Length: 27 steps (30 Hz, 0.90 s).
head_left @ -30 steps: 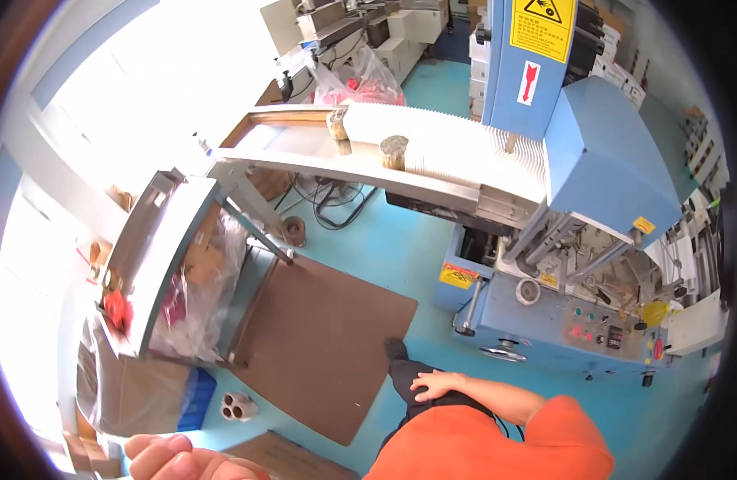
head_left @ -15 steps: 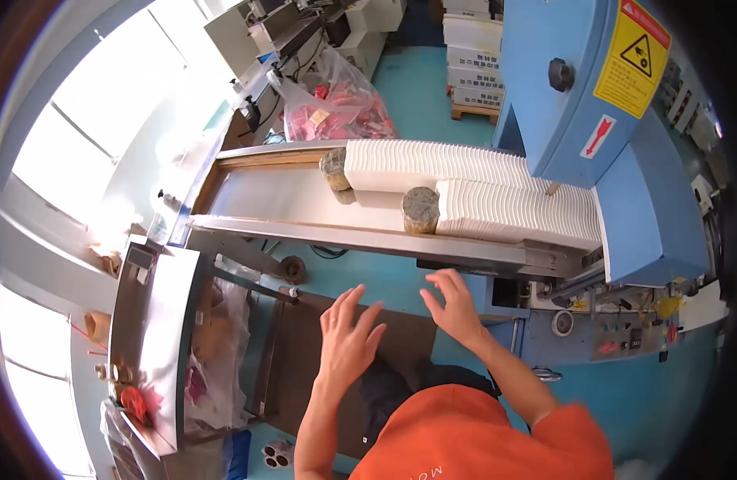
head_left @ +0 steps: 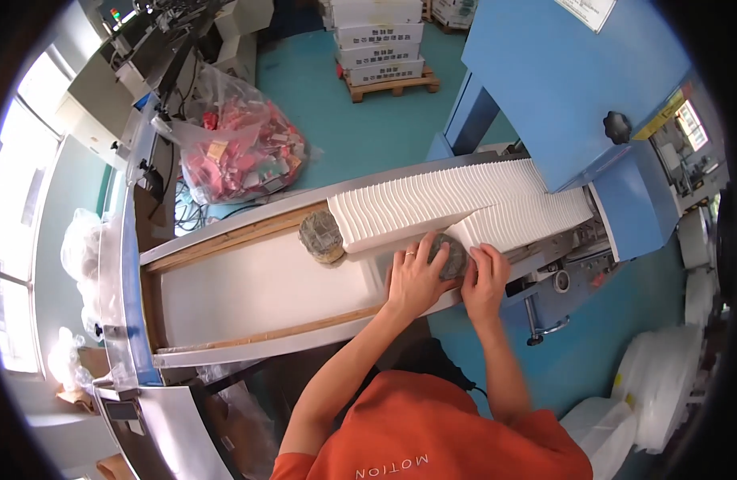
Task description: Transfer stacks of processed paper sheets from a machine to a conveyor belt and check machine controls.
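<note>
Two rows of thin white folded pieces, a far row (head_left: 432, 200) and a near row (head_left: 536, 212), stand on edge in a long metal-edged trough. A mottled grey-green cylindrical block (head_left: 447, 258) sits against the left end of the near row. My left hand (head_left: 415, 280) is closed round its left side, with fingers over the top. Bent fingers of my right hand (head_left: 486, 280) press at its right side, beside the row's near corner; the fingertips' exact contact is partly hidden. A second cylindrical block (head_left: 321, 237) rests against the far row's left end, untouched.
The trough's white bed (head_left: 232, 288) extends left between wooden strips. A blue machine housing (head_left: 576, 88) with a black knob rises over the right end. Beyond lie a clear bag of pink scraps (head_left: 244, 148) and white boxes (head_left: 380, 52) on a pallet (head_left: 392, 84).
Both hands have moved forward from in front of my body onto the near cylindrical block. My view has shifted closer over the trough and turned. The far block remains against its row.
</note>
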Motion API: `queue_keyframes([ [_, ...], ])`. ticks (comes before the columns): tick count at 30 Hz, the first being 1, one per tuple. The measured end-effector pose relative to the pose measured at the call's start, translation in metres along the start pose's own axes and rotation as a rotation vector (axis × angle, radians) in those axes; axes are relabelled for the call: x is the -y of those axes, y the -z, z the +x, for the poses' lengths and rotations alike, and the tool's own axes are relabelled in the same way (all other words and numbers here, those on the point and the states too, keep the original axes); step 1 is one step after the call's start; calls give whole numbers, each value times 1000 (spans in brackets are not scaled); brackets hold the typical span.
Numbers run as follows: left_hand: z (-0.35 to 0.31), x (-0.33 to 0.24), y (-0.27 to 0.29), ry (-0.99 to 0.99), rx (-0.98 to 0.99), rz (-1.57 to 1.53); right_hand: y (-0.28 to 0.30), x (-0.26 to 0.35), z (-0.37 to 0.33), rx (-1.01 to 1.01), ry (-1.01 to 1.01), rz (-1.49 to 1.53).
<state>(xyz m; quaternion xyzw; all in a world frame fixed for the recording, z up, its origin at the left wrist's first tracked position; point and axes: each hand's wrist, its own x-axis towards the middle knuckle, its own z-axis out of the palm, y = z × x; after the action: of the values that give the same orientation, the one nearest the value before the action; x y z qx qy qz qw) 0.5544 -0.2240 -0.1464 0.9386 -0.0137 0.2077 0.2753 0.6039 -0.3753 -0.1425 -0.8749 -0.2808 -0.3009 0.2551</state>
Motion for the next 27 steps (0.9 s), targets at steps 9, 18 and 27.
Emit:
queue_keyframes([
  [9, -22, 52, 59, -30, 88, -96, -13, 31, -5, -18, -38, -167],
  [18, -25, 42, 45, 21, 49, -63, -17, 27, -8, -39, -71, -145],
  [27, -21, 31, 34, 37, 35, -37, -15, 29, -5, -45, -88, -120],
])
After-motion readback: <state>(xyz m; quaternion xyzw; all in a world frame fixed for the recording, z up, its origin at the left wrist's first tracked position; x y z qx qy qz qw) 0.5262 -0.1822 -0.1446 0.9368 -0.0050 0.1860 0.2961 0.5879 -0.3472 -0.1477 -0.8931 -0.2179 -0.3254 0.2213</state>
